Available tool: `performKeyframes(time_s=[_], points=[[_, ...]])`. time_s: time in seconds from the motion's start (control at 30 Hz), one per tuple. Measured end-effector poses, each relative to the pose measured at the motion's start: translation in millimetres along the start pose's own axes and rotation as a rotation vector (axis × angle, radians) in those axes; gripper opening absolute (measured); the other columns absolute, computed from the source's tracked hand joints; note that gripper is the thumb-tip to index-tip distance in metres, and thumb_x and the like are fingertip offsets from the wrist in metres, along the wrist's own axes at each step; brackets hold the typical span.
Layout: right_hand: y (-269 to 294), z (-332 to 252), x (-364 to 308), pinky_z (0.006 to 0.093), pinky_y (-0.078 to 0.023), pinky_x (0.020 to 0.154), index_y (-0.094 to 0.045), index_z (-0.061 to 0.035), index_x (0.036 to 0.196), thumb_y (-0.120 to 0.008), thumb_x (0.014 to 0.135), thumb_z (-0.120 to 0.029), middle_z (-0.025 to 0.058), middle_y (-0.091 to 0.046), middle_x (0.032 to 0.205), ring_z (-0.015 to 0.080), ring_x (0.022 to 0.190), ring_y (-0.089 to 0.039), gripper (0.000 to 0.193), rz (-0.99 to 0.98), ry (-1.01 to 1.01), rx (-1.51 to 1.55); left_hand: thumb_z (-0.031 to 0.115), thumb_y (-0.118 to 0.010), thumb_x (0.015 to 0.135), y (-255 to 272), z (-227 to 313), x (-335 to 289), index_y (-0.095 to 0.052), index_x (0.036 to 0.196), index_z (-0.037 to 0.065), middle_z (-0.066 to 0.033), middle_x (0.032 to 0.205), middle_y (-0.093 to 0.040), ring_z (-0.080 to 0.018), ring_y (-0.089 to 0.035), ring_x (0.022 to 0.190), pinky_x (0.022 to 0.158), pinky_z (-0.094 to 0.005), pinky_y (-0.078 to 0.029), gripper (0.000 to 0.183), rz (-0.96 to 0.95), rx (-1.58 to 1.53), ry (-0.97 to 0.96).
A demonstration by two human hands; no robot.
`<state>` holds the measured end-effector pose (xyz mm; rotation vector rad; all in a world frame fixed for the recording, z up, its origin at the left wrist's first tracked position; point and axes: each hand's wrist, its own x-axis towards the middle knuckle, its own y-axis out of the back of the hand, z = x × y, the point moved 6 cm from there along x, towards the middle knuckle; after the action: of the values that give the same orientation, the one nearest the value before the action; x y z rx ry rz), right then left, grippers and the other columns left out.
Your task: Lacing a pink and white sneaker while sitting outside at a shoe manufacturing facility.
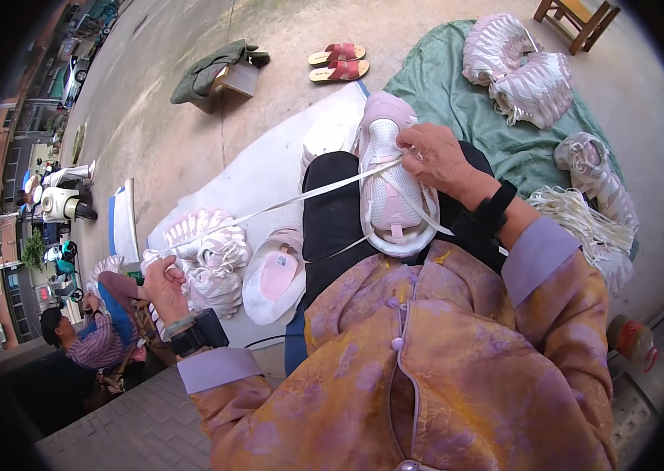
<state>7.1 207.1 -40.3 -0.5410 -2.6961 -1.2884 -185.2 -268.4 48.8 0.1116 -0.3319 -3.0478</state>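
A pink and white sneaker (389,196) lies across my lap on dark trousers, its toe pointing away and its heel toward me. My right hand (432,155) is closed in a pinch at the eyelets on the shoe's right side. From there a flat white shoelace (300,196) runs taut down to the left. Its far end is gripped by my left hand (166,286), closed and held out to the left, above a pile of shoes. Another stretch of lace hangs loose over the shoe's tongue and collar.
Left of my lap are piled sneakers (210,259) and a single shoe with a pink insole (279,273). On the right, a green sheet (446,74) carries rows of shoes (532,86) and a bundle of white laces (575,224). Red slippers (338,71), a wooden stool (575,20) and a seated person (100,341) are further off.
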Motion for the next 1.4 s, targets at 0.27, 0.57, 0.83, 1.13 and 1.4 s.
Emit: performKeyframes(time_s=[0.27,0.57,0.83,1.13,1.4], points=[[-6,-8,17,0.0431,-0.045,0.064,-0.057,-0.0035,0.075,-0.053,0.067,-0.015,0.0169,-0.06,0.074,0.0349,0.07,-0.058,0.015,-0.164,-0.092,-0.134,0.015,-0.055,0.083,-7,45,-7,-0.058,0.086,-0.006,-0.0143,0.087,-0.061,-0.0118,-0.048,0.053,0.048,-0.0236,-0.039,0.021,-0.034,-0.094,-0.118],[-11,-7,17,0.0467,-0.033,0.081,-0.058,-0.0103,0.083,-0.051,0.074,-0.014,0.011,-0.061,0.083,0.0289,0.081,-0.059,0.012,-0.177,-0.12,-0.178,0.014,-0.052,0.086,-10,49,-3,-0.055,0.09,-0.003,-0.0173,0.099,-0.059,-0.0103,-0.044,0.057,0.05,-0.022,-0.036,0.018,-0.222,-0.509,0.002],[18,23,21,0.0387,-0.045,0.07,-0.061,-0.008,0.08,-0.053,0.075,-0.016,0.0113,-0.061,0.074,0.0275,0.074,-0.061,0.012,0.25,-0.141,-0.215,0.011,-0.046,0.088,-53,94,-11,-0.05,0.085,-0.001,-0.0254,0.124,-0.049,-0.0075,-0.041,0.053,0.049,-0.0207,-0.035,0.013,-0.614,-0.897,-0.09],[5,45,-9,0.0211,-0.044,0.066,-0.06,-0.0006,0.087,-0.053,0.082,-0.01,0.0017,-0.059,0.073,0.0079,0.069,-0.054,0.013,0.265,-0.468,0.823,0.012,-0.043,0.092,-64,113,-32,-0.05,0.093,-0.005,-0.0141,0.093,-0.05,-0.0097,-0.041,0.055,0.05,-0.0219,-0.035,0.019,-0.685,-0.907,-0.136],[2,45,-20,0.0234,-0.043,0.077,-0.059,-0.0078,0.084,-0.056,0.078,-0.011,0.0056,-0.065,0.084,0.0098,0.085,-0.059,0.008,-0.082,-0.582,1.291,0.014,-0.042,0.093,-27,79,-26,-0.05,0.09,-0.002,-0.0122,0.087,-0.05,-0.0103,-0.037,0.054,0.05,-0.0227,-0.033,0.017,-0.539,-0.827,-0.069]])
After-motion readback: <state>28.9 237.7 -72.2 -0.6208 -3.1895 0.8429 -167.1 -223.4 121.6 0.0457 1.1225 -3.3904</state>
